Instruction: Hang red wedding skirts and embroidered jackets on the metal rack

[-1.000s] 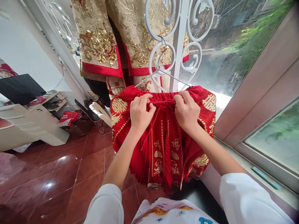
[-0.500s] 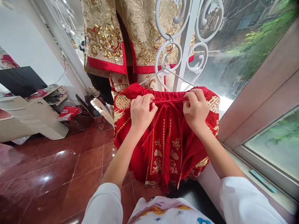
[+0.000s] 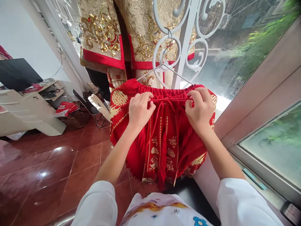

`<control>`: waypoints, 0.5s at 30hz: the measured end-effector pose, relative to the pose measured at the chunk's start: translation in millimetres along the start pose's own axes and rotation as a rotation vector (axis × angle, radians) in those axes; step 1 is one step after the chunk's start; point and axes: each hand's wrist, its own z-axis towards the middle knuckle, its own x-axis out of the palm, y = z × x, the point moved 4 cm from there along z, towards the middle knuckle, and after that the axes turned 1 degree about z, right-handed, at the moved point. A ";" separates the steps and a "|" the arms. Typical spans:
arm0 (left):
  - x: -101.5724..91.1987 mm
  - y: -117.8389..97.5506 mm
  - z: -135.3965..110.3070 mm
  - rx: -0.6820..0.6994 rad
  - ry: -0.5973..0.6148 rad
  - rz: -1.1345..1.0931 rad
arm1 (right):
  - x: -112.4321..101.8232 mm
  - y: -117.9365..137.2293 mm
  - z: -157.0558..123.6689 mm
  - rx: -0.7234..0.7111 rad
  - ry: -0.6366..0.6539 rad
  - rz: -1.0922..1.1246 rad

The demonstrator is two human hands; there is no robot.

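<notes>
Between left grip [image 3: 140, 108] and right grip [image 3: 201, 108] stretches the red cord [image 3: 178, 99]

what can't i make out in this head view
Head view:
- palm of left hand: hidden by its back
- gold emblem on red pleated skirt, right side: partly covered by right hand
- top of cream gold-sequinned garment: cut off by upper edge
- lettering on red printed package: too small

Single head-worn view, facing forward and down, red skirt [image 3: 164, 131] close ahead.
</notes>
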 end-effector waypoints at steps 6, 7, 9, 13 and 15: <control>0.6 -0.1 -2.0 -0.013 0.011 0.012 | 7.1 -11.0 3.6 0.134 0.085 0.147; 0.4 -0.6 -2.4 -0.015 0.012 0.022 | 7.2 -11.5 3.6 0.136 0.087 0.111; -0.2 -1.2 -3.3 -0.024 0.013 0.027 | 6.3 -10.9 2.4 0.139 0.101 0.076; -3.2 -3.7 -3.0 -0.034 0.038 -0.062 | -3.3 1.6 -8.7 0.032 0.184 0.230; -4.2 -9.0 0.8 0.010 0.065 -0.117 | -15.5 10.6 -19.0 -0.051 0.105 0.268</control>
